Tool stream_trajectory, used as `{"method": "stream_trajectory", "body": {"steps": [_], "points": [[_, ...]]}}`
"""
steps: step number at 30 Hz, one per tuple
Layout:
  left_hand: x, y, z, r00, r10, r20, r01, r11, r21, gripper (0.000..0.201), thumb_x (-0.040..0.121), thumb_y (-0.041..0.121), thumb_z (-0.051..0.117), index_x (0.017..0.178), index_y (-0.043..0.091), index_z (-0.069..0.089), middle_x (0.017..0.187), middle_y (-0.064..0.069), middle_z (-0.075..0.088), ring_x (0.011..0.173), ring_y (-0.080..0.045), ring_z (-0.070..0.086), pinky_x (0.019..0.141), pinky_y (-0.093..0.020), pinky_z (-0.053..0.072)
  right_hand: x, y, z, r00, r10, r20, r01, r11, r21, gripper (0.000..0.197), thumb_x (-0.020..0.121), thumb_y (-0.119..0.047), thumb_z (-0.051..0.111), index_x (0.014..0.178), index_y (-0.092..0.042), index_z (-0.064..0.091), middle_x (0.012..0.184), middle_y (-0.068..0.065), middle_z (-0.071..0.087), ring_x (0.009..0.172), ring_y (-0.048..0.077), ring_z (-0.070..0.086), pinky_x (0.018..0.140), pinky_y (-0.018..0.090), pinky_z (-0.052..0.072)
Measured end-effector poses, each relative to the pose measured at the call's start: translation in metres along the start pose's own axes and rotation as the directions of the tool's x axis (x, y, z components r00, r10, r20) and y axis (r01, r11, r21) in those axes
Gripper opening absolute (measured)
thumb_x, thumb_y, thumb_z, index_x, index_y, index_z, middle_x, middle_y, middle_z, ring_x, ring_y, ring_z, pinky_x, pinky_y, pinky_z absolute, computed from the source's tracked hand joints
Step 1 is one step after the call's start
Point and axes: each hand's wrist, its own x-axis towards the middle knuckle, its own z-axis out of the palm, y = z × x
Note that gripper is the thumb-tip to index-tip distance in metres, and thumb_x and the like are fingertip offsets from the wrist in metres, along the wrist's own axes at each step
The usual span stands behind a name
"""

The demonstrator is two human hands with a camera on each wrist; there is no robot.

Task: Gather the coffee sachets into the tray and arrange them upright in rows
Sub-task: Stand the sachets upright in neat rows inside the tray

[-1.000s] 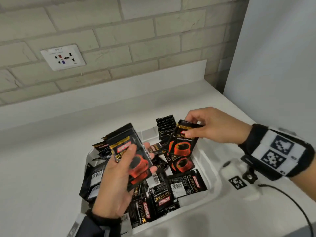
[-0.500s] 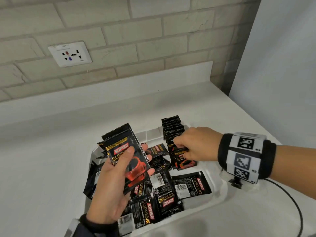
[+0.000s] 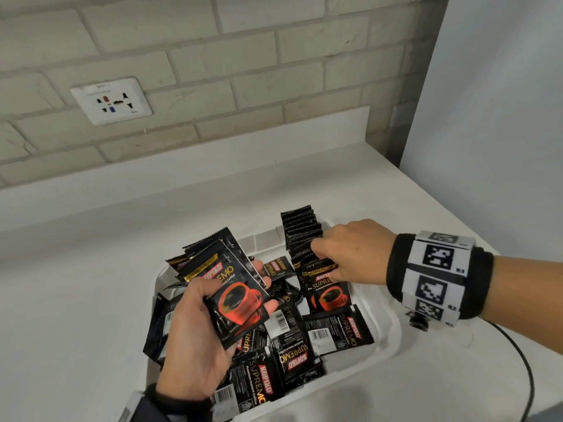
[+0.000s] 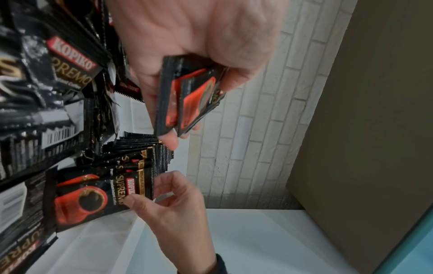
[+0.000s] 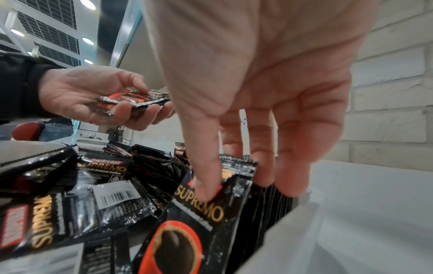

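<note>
A white tray (image 3: 393, 339) on the counter holds many black Kopiko coffee sachets. Several stand upright in a row (image 3: 300, 229) at its far right corner; loose sachets (image 3: 292, 351) lie flat in a heap across the rest. My left hand (image 3: 195, 330) hovers over the heap and grips a small stack of sachets (image 3: 234, 287), thumb on top (image 4: 187, 100). My right hand (image 3: 350, 254) pinches the front sachet (image 3: 327, 289) of the row, with the thumb on its printed face and the fingers behind its top edge (image 5: 187, 231). That sachet stands upright against the row.
The white counter (image 3: 76, 284) runs to a brick wall with a socket (image 3: 111, 100). A grey panel (image 3: 487, 117) closes the right side. A black cable (image 3: 524, 360) trails from my right wrist band across the counter beside the tray.
My right hand has carried a sachet from above the tray down against the front of the upright row. The left hand keeps its stack in about the same place.
</note>
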Motion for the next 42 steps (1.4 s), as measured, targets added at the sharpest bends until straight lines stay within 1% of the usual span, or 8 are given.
{"method": "stream_trajectory", "body": {"steps": [9,14,17,22,29,32,38,42], "points": [[0.002,-0.007,0.003,0.996,-0.007,0.089,0.001,0.998,0.066,0.046,0.067,0.009,0.050,0.114,0.005,0.051,0.106,-0.029,0.064,0.088,-0.040,0.067,0.055,-0.046,0.058,-0.018,0.011,-0.027,0.981,0.132,-0.142,-0.082,0.946,0.315,0.019,0.089,-0.041,0.051,0.100,-0.025,0.055,0.091,-0.009,0.059,0.079,0.009,0.055,0.064,0.023,0.041],[0.003,-0.015,0.016,0.982,0.111,0.151,-0.143,0.964,0.223,0.036,0.071,0.011,0.058,0.106,0.009,0.056,0.096,-0.014,0.072,0.084,-0.029,0.070,0.067,-0.041,0.057,-0.030,-0.018,-0.028,0.994,0.097,-0.051,-0.021,0.628,0.778,0.028,0.075,-0.050,0.065,0.092,-0.027,0.061,0.085,-0.006,0.067,0.059,-0.004,0.055,0.057,0.012,0.045],[0.002,-0.020,0.024,0.973,0.172,0.153,-0.207,0.946,0.251,0.037,0.066,0.010,0.063,0.103,0.010,0.058,0.087,-0.012,0.072,0.073,-0.024,0.070,0.056,-0.031,0.056,-0.027,-0.032,-0.014,0.995,0.098,-0.001,-0.041,0.434,0.900,0.030,0.073,-0.043,0.070,0.088,-0.027,0.049,0.084,0.003,0.066,0.057,0.006,0.060,0.055,0.025,0.052],[0.000,-0.022,0.031,0.976,0.164,0.146,-0.195,0.954,0.230,0.029,0.074,0.017,0.060,0.102,0.012,0.059,0.092,-0.012,0.072,0.076,-0.025,0.069,0.062,-0.032,0.059,-0.021,-0.029,-0.001,0.979,0.203,-0.018,-0.020,0.183,0.983,0.015,0.084,-0.019,0.064,0.083,-0.015,0.050,0.079,0.009,0.067,0.061,0.015,0.064,0.051,0.027,0.051],[0.002,-0.019,0.027,0.992,0.068,0.104,-0.076,0.994,0.073,0.021,0.091,0.007,0.039,0.100,0.006,0.059,0.096,-0.017,0.071,0.086,-0.038,0.065,0.072,-0.046,0.057,-0.029,-0.016,0.008,0.926,0.375,0.029,0.154,-0.449,0.880,0.032,0.083,0.010,0.052,0.104,-0.014,0.055,0.088,0.006,0.067,0.071,0.015,0.067,0.058,0.025,0.055],[0.005,-0.022,0.027,0.978,0.175,0.117,-0.191,0.971,0.147,0.016,0.088,0.004,0.046,0.099,0.010,0.057,0.084,-0.007,0.072,0.071,-0.018,0.068,0.062,-0.034,0.056,-0.037,-0.023,0.011,0.974,0.223,0.026,0.047,-0.317,0.947,0.028,0.082,0.001,0.058,0.104,-0.016,0.056,0.085,0.004,0.067,0.071,0.015,0.064,0.059,0.025,0.053],[0.008,-0.028,0.028,0.932,0.329,0.155,-0.360,0.894,0.267,0.029,0.069,0.014,0.059,0.097,0.009,0.061,0.090,-0.007,0.073,0.081,-0.018,0.070,0.067,-0.029,0.056,-0.037,-0.041,0.017,0.975,0.220,0.030,-0.017,-0.064,0.998,0.030,0.083,-0.019,0.064,0.109,-0.024,0.048,0.080,-0.006,0.066,0.067,0.006,0.063,0.061,0.022,0.047],[0.009,-0.032,0.026,0.929,0.326,0.173,-0.364,0.888,0.281,0.024,0.070,0.019,0.059,0.093,0.013,0.064,0.088,-0.006,0.074,0.079,-0.018,0.070,0.063,-0.028,0.056,-0.035,-0.046,0.017,0.966,0.259,-0.014,0.036,-0.080,0.996,0.026,0.084,-0.015,0.063,0.106,-0.020,0.052,0.076,-0.009,0.065,0.063,-0.002,0.061,0.055,0.011,0.044]]}}
